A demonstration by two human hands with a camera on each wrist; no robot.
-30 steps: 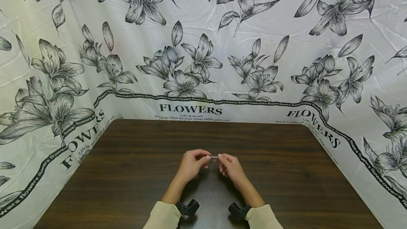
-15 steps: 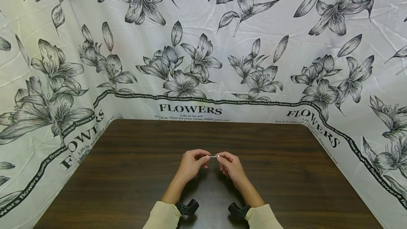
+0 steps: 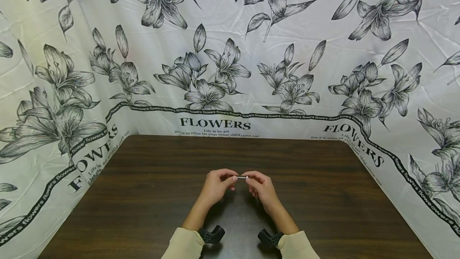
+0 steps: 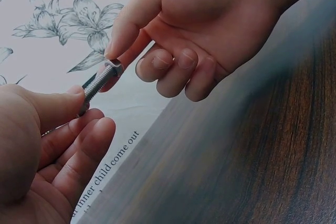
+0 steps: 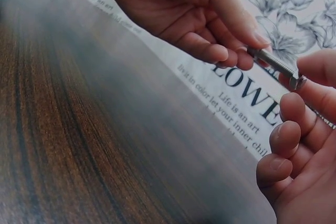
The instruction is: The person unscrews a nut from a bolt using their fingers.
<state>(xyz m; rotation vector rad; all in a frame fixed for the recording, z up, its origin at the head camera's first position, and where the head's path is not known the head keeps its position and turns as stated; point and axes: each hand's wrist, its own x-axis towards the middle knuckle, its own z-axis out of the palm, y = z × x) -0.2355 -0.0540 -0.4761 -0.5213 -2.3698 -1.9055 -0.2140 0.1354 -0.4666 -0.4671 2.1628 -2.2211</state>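
Observation:
Both hands hold a small silver threaded bolt between them, above the table. My left hand pinches one end with thumb and fingers. At the opposite end my right hand has its thumb and index finger on a wider hexagonal piece; I cannot tell whether it is a nut or the bolt's head. The bare thread shows between the two hands in the left wrist view. Its left end is partly hidden by the left thumb. The right hand's other fingers curl loosely below, apart from the bolt.
Under the hands lies a dark wood-grain table. A white cloth printed with black flowers and lettering hangs behind it and along its sides. Black camera mounts sit on both wrists, beside the cream sleeves.
The right hand's thumb and fingers have shifted slightly at the bolt's end, and the hand sits a touch higher. The left hand keeps its place and grip.

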